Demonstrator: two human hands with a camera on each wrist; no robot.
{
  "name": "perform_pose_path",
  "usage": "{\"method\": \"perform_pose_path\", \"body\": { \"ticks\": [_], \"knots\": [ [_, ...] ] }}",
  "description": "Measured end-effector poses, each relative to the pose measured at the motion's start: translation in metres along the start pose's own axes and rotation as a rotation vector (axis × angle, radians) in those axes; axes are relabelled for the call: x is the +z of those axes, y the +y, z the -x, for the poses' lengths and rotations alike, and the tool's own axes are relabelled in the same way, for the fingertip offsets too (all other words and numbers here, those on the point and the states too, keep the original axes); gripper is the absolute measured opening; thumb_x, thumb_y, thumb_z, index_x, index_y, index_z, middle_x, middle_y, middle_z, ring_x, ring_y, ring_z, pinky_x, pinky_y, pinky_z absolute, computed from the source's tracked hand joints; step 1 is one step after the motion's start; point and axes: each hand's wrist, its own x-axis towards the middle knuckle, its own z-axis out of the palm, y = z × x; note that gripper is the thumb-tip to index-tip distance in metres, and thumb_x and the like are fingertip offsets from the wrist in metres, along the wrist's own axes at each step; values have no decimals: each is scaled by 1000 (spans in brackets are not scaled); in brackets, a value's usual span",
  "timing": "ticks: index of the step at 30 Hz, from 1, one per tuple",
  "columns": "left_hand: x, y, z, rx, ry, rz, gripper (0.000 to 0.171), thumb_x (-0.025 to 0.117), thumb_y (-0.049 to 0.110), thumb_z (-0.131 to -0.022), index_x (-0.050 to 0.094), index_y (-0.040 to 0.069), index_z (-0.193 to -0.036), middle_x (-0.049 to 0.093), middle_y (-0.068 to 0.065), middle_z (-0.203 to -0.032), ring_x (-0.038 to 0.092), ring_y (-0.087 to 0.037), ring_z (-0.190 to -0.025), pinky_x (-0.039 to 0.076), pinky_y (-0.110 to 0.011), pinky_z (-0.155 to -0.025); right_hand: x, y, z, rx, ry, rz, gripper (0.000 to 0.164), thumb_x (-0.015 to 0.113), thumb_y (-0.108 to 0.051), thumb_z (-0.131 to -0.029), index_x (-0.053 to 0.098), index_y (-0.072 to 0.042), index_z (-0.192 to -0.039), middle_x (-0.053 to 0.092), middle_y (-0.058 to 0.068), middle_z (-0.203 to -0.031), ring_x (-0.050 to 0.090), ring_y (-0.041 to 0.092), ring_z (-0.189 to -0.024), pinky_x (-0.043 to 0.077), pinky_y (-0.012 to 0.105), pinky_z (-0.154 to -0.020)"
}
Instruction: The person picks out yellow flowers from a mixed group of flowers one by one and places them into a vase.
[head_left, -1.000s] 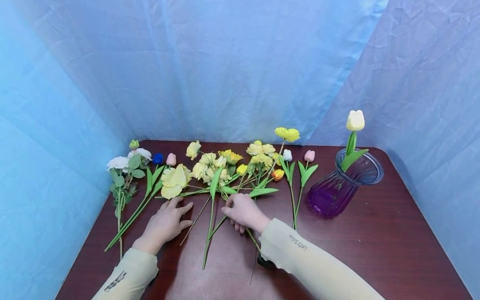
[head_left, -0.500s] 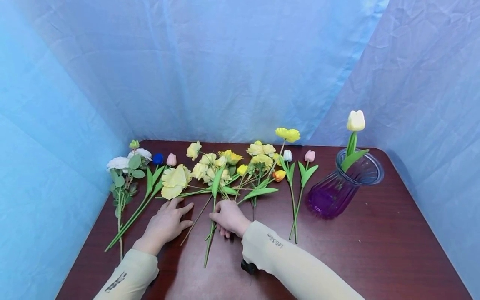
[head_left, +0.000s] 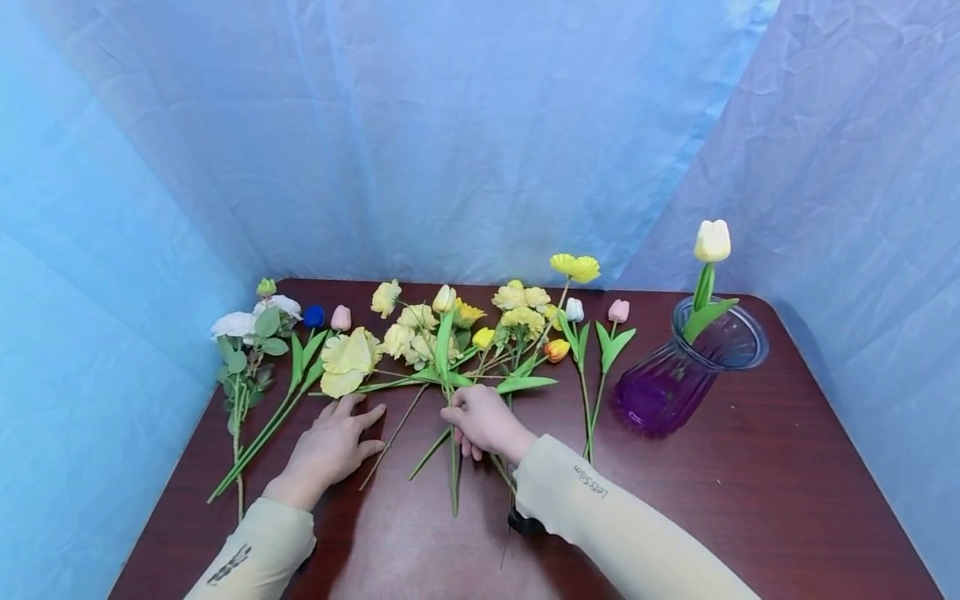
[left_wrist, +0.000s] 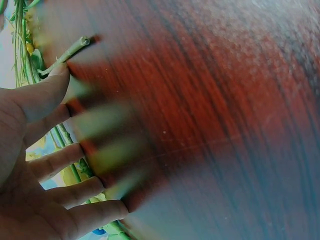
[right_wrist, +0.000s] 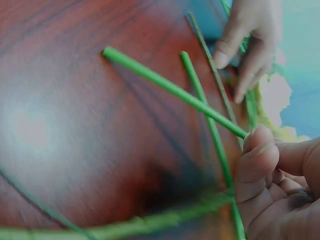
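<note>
Pale blue cloth (head_left: 450,150) hangs behind and along both sides of the dark red-brown desk (head_left: 787,500) that I watch through the head and wrist feeds. Near the middle, the person's right hand (head_left: 491,421) pinches the green stem of a cream tulip (head_left: 444,337) between thumb and fingertips; the bud points away from the person, and in my right wrist view the lower stem crosses in front of another green stem. The left hand (head_left: 327,450) grips nothing: its fingers are spread, with the thumb tip at a thin brownish stem (head_left: 403,422), and I cannot tell whether it presses on it. Just beyond those fingers I see a large pale yellow flower (head_left: 349,358), and farther left a blue tulip (head_left: 313,316) and a bunch of white roses (head_left: 236,325). Pale yellow blossoms (head_left: 408,337) lie around the held tulip. To the right of the right hand come an orange-yellow tulip (head_left: 556,350), a white tulip (head_left: 574,310) and a pink tulip (head_left: 618,311). Well apart from both hands, a ribbed glass vase (head_left: 660,396), purple toward its base, holds a second cream tulip (head_left: 712,242).
</note>
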Motion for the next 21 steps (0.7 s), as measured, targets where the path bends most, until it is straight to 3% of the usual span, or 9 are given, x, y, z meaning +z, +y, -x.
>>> {"method": "perform_pose_path", "body": {
  "ticks": [5,9,13,16,21],
  "knots": [
    [1,-1,0,2,3,-2,55,75,32,-84,58,16,-134,44,-21,-134,43,-47,-118,50,-65,-74,-24,-11,10,-53,44,145,20,57,-15,-99,59,-1,-86,64,12,-59,57,22,-38,51,39,-37],
    [-1,0,1,3,4,0,55,75,32,-84,58,16,-134,44,-21,-133,43,-47,-118,49,-65,-75,-45,-23,21,-158,139,370,19,59,-16,-98,59,-7,-81,61,6,-62,53,14,-42,45,27,-41],
    [-3,1,1,1,0,0,55,75,32,-84,58,16,-134,44,-22,-133,43,-47,-118,49,-65,-76,-67,-37,38,-259,269,628,21,61,-16,-96,56,-11,-77,54,-1,-62,52,15,-52,45,32,-48],
    [-3,1,0,-1,-3,0,55,75,32,-84,58,16,-134,44,-22,-134,43,-47,-119,49,-65,-76,-83,-47,52,-302,347,775,24,62,-15,-95,50,-11,-75,52,0,-61,55,20,-53,46,36,-45],
    [-2,1,1,-4,-8,3,55,75,32,-84,57,16,-134,44,-22,-134,43,-47,-119,49,-65,-75,-103,-62,77,-411,487,1019,24,57,5,-91,44,-7,-75,43,3,-60,44,19,-44,39,35,-35]
  ]
}}
